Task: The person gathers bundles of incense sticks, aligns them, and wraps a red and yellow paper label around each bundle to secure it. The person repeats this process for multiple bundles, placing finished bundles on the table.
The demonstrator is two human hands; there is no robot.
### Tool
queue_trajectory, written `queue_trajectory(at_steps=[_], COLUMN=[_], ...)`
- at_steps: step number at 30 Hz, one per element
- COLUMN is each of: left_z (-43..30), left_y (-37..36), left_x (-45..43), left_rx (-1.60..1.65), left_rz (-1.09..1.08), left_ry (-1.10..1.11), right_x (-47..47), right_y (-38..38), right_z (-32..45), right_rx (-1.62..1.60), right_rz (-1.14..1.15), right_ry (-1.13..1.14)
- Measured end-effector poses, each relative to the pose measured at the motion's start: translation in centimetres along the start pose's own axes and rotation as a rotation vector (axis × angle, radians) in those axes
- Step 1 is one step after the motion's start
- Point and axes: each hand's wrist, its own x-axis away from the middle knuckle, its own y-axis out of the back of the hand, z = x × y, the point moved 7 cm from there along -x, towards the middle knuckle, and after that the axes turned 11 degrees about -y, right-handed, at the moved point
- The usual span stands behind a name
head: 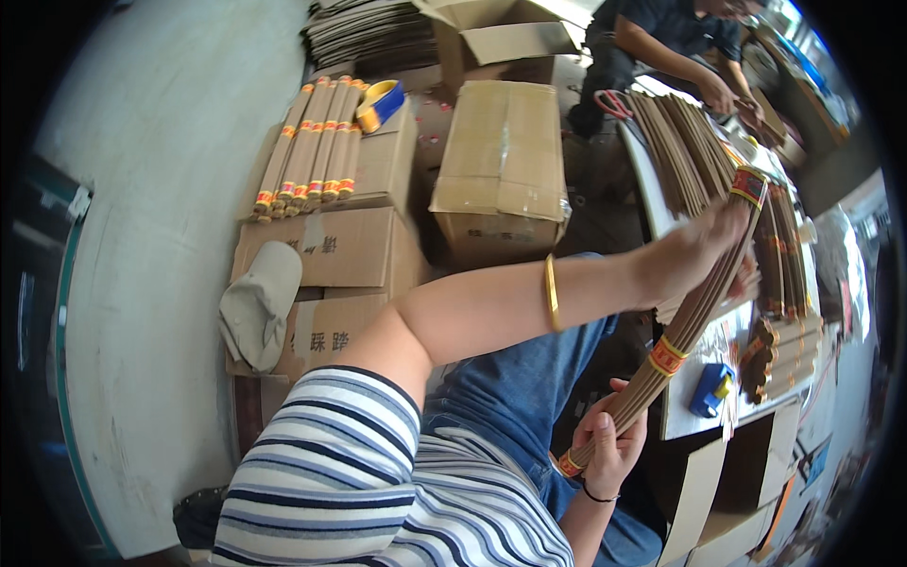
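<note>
A long bundle of thin brown sticks (698, 301), banded with red-and-yellow paper, slants across in front of me. My left hand (708, 237), blurred and with a gold bangle at the wrist, is around its upper part, fingers partly hidden behind it. Near the lower end, my right hand (611, 443) holds the bundle with the thumb on top; a thin dark band circles that wrist. Beyond the bundle, the white worktable (684, 407) bears flat brown strips (677, 152), banded dark bundles (783, 262), stacked banded rolls (786, 354) and a blue tape dispenser (711, 391).
Red-handled scissors (613, 104) lie at the table's far corner, near a co-worker (673, 42). At left, cartons (340, 244) carry more banded bundles (312, 145), a tape roll (381, 106) and a cap (262, 308). A taped carton (499, 156) stands centrally; an open carton (737, 489) is below the table.
</note>
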Motion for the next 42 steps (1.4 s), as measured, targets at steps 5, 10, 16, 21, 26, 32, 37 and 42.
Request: queue_trajectory(at_steps=[5, 10, 16, 21, 26, 32, 37, 42], left_z=[1.0, -12.1, -36.8, -42.7, -42.0, -41.0, -15.7, 7.2], left_y=[3.2, 17.8, 37.8, 45.2, 48.4, 42.9, 26.1, 3.9], left_x=[12.1, 13.5, 19.6, 25.1, 27.3, 24.3, 14.0, 13.4], left_rx=[-0.215, -0.655, -1.896, -2.273, -2.312, -2.554, -1.374, -1.096], left_rz=[0.221, -0.366, -0.546, -0.713, -0.819, -0.635, 0.028, 0.871], left_ry=[0.218, 0.293, 0.211, 0.396, 0.641, 0.271, 0.300, 0.078], right_x=[-2.8, -6.0, -7.7, -7.8, -7.5, -5.5, 0.3, 11.7], right_y=[-3.0, -5.1, -1.1, -0.5, 0.4, 1.3, 5.2, 15.7], right_z=[-0.5, -1.7, -3.1, -4.0, -5.0, -5.2, -5.0, -2.1], right_rx=[-0.081, 0.214, 0.264, 0.284, 0.318, 0.253, 0.140, 0.161], right_rz=[0.167, 0.308, 0.128, 0.093, 0.054, -0.009, -0.207, -0.671], right_ry=[-0.143, -0.150, -0.193, -0.244, -0.284, -0.269, -0.207, 0.048])
